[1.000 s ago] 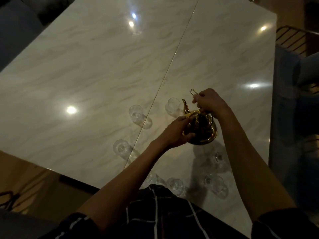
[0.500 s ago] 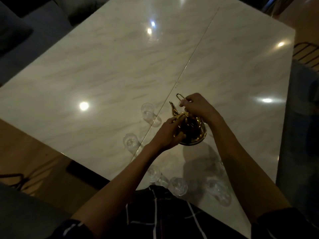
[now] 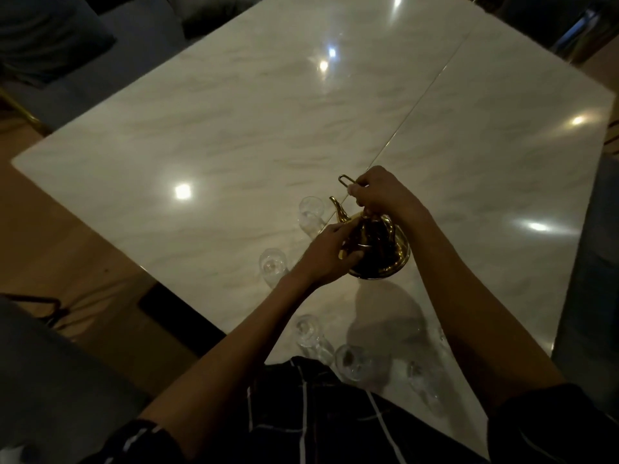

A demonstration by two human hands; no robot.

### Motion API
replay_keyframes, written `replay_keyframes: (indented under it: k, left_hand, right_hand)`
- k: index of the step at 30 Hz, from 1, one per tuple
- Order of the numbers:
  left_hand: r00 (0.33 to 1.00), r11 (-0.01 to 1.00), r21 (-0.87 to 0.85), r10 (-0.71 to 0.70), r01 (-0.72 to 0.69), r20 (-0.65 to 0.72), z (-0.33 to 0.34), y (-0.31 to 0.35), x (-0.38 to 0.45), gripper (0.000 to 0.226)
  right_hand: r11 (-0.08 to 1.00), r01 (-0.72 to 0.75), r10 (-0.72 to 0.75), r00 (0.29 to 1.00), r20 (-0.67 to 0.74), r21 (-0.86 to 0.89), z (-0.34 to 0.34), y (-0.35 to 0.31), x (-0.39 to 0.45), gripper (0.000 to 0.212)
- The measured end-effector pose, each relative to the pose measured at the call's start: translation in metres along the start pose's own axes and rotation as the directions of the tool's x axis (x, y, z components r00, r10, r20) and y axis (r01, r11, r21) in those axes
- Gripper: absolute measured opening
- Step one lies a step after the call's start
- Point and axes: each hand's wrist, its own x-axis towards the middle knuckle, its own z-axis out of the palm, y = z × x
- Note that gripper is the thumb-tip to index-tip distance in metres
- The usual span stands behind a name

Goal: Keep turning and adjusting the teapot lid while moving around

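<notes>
A gold teapot (image 3: 378,252) is near the middle of the white marble table (image 3: 234,135), its spout pointing far-left. Shadow darkens the tabletop just near of it. The right hand (image 3: 382,192) has its fingers curled tight round the thin wire handle (image 3: 346,180) above the pot. The left hand (image 3: 330,259) cups the pot's left side, fingers bent against the body and thumb low on it.

Clear glasses ring the pot: 1 (image 3: 311,209) just left of the spout, 1 (image 3: 273,262) beside the left wrist, and 3 along the near edge (image 3: 306,331) (image 3: 350,361) (image 3: 418,373), the last dim and partly behind the right forearm. A dark striped garment (image 3: 318,406) fills the near foreground.
</notes>
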Motion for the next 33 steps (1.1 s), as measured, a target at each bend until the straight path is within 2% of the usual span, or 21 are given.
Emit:
replay_keyframes:
  k: [9, 33]
  left_hand:
    - [0.999, 1.0, -0.008, -0.01, 0.011, 0.045, -0.002, 0.008, -0.002, 0.075]
    - [1.0, 1.0, -0.005, 0.022, -0.022, -0.006, -0.004, 0.021, -0.005, 0.075]
  right_hand:
    - [0.999, -0.026, 0.025, 1.0, -0.016, -0.038, -0.003, -0.007, 0.003, 0.028]
    - [0.996, -0.01, 0.011, 1.0, 0.011, -0.087, -0.018, -0.015, 0.0, 0.028]
